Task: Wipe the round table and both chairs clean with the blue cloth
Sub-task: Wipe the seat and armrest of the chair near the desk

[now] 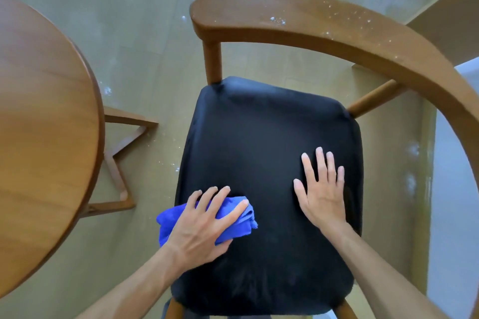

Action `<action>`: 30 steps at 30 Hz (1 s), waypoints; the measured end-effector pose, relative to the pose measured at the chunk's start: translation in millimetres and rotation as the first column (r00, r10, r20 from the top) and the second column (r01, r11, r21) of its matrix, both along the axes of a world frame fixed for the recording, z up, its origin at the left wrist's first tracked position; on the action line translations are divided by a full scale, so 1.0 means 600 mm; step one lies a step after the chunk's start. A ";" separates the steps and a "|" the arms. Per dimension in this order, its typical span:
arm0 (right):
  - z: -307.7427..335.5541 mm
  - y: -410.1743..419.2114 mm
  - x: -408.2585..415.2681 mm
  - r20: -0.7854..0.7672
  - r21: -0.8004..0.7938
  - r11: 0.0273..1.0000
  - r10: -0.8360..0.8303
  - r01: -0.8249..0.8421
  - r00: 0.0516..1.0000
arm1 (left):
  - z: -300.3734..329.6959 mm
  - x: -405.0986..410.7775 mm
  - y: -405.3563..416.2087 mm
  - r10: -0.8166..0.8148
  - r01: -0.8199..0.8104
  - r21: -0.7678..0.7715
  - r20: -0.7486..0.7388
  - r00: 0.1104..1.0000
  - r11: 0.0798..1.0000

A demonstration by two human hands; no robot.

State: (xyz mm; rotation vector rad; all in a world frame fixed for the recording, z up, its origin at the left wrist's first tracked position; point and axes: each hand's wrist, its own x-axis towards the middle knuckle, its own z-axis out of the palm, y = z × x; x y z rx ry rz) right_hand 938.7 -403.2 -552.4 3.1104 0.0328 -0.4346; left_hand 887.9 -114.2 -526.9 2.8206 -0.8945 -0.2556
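A wooden chair with a black padded seat (267, 153) stands below me; its curved wooden backrest rail (324, 23) carries white specks of dust. My left hand (204, 225) presses the bunched blue cloth (241, 220) flat against the seat's near left edge, fingers spread and straight over it. Flat on the seat's right side lies my right hand (321, 189), palm down and fingers spread, holding nothing. The round wooden table (44, 137) fills the left of the view, close to the chair.
The table's wooden base legs (121, 160) stick out on the floor between table and chair. White dust specks lie on the greenish floor (145, 41). A pale wooden panel (451, 26) stands at the far right behind the chair.
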 end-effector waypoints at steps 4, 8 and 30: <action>-0.024 0.000 -0.004 0.042 0.025 0.999 -0.049 0.048 0.998 | -0.015 -0.015 0.006 -0.040 0.040 0.003 0.065 0.997 0.999; -0.033 0.000 -0.004 0.078 0.055 0.997 -0.057 0.053 0.995 | -0.014 0.064 -0.011 0.093 -0.085 -0.068 0.123 0.988 0.994; -0.048 -0.003 -0.007 0.222 0.088 0.996 -0.053 0.034 0.974 | -0.018 -0.030 -0.060 -0.357 0.357 -0.142 0.026 0.934 0.923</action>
